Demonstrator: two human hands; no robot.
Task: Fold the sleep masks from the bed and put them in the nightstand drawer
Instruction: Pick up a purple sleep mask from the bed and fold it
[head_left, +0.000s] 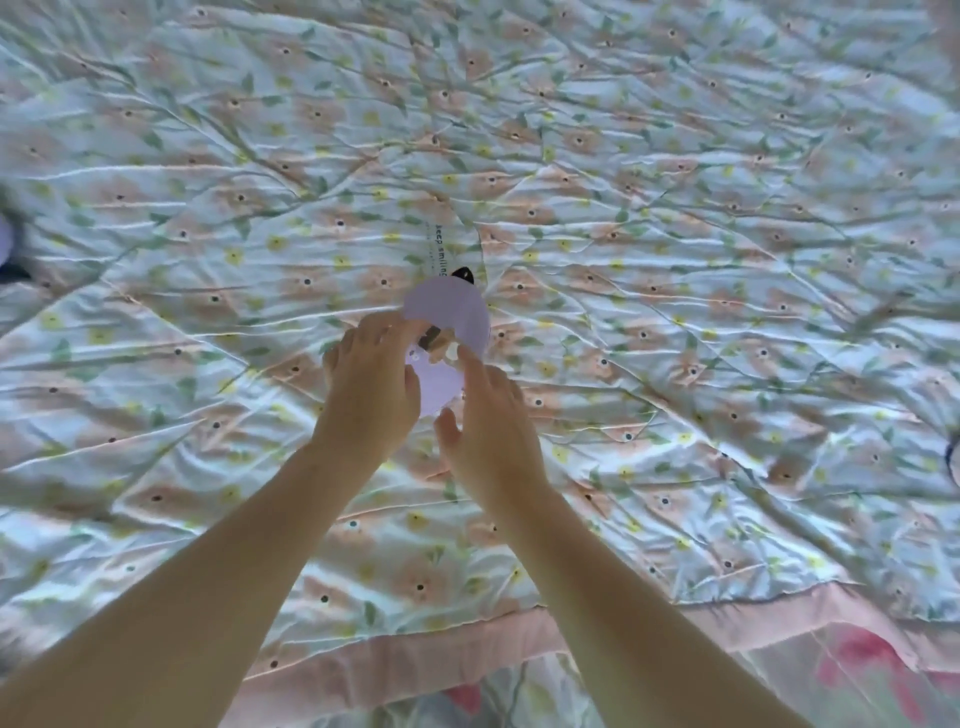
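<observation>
sleep mask (451, 317) on bedspread (675, 260) | left hand (366, 384), right hand (491, 426) touching it

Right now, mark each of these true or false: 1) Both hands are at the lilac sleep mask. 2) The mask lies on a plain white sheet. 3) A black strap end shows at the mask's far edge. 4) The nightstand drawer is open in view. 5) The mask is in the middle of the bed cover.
1) True: the left hand and right hand are both at the lilac sleep mask.
2) False: it lies on a wrinkled floral bed cover.
3) True: a black strap end pokes out there.
4) False: no drawer is visible, only bedding.
5) True: flowered cover surrounds it on all sides.
</observation>
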